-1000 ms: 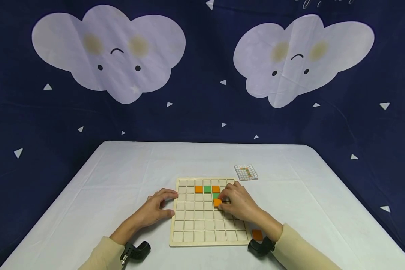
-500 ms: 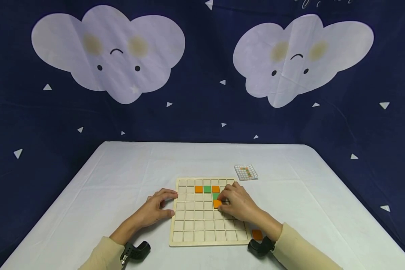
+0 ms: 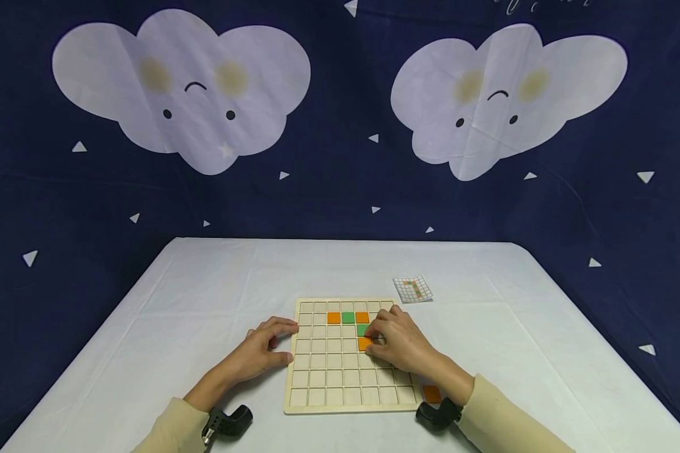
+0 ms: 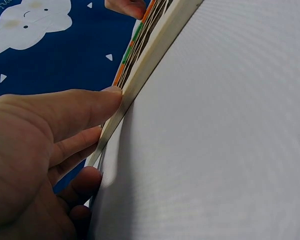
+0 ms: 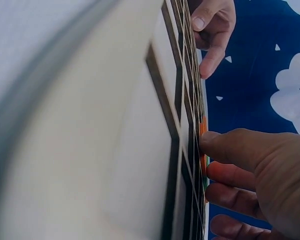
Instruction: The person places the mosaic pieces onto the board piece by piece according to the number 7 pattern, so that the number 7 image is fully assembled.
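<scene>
A wooden grid board (image 3: 325,396) lies on the white table. Orange and green square tiles sit in its cells: a row of orange, green (image 3: 348,318) and orange, with another green tile (image 3: 362,329) below the row's right end. Under that is an orange tile (image 3: 364,344), lying level in its cell. My right hand (image 3: 401,338) pinches this tile at its right side between thumb and fingers; the right wrist view shows the thumb (image 5: 235,145) against it. My left hand (image 3: 256,350) rests against the board's left edge, fingers and thumb (image 4: 85,110) extended and touching the wood.
A small card (image 3: 413,289) printed with a coloured grid pattern lies beyond the board's far right corner. A loose orange tile (image 3: 432,394) lies beside the board's near right corner, close to the right wrist camera (image 3: 439,415). A dark blue cloth with clouds hangs behind the table.
The orange tile in my right hand has slid slightly toward me and settled flat into the cell below the green tile. My left hand has stayed in place.
</scene>
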A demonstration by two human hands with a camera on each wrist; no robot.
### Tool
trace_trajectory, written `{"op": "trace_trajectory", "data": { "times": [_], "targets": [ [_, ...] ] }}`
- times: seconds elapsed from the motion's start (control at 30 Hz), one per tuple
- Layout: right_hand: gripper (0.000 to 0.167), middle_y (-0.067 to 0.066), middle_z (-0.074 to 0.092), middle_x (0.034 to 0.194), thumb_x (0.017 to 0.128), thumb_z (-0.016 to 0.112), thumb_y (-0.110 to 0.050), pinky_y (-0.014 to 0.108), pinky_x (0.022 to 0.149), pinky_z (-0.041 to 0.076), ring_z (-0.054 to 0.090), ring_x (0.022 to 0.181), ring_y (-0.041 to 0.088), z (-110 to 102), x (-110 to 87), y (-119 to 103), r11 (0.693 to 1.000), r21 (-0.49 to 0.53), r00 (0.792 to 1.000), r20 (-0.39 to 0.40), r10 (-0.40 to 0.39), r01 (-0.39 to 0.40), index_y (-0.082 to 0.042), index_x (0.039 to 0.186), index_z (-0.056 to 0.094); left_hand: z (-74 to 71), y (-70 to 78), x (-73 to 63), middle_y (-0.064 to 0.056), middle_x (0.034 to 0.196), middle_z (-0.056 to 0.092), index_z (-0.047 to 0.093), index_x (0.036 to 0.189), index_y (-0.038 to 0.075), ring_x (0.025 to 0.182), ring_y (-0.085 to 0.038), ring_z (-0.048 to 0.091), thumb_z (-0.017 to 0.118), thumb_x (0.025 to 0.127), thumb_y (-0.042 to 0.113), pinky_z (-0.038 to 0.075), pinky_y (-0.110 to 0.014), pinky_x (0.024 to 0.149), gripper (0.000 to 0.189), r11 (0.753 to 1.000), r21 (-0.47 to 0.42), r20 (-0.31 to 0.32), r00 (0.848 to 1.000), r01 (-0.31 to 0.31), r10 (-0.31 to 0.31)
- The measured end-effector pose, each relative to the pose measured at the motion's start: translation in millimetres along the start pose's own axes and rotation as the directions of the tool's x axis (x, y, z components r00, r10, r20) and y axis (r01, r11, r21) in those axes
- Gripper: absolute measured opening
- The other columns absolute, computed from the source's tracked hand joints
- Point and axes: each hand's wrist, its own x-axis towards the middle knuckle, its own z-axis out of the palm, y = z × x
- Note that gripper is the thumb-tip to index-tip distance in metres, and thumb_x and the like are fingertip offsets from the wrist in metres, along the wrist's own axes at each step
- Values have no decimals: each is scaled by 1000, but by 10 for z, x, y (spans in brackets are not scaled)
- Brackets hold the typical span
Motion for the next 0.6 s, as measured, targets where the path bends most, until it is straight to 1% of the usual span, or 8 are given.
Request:
{"op": "trace_trajectory", "data": {
  "times": [0.07,0.17,0.4,0.6],
  "targets": [
    [20,-10,59,85,71,80,-32,25,71,31,37,78,7,0,1,0,1000,1,1000,0,-1,1,-20,86,72,0,3,0,-3,136,51,60,126,13,105,-15,50,75,78,19,22,-42,90,50,1000,-6,1,1000,7,-7],
    [20,-10,59,85,71,80,-32,25,71,31,37,78,7,-3,2,-1,1000,4,1000,1,3,-3,-20,86,72,0,2,-1,-3,136,51,59,126,13,103,-15,50,75,78,19,22,-44,91,51,1000,-9,1,1000,6,-6],
    [21,-9,60,86,72,79,-31,26,72,33,38,79,8,-23,7,-5,1000,12,1000,6,24,-24,-18,88,73,-7,-6,-3,-4,137,50,59,127,12,94,-11,47,74,79,20,22,-34,82,51,1000,4,6,1000,-14,14],
    [24,-7,60,87,72,79,-29,26,71,33,39,79,8,-66,15,-10,999,29,999,6,37,-37,-16,91,73,-13,-7,-3,-4,137,50,58,127,12,90,-10,45,73,79,21,21,-36,82,51,1000,0,15,1000,-13,13]
  ]
}}
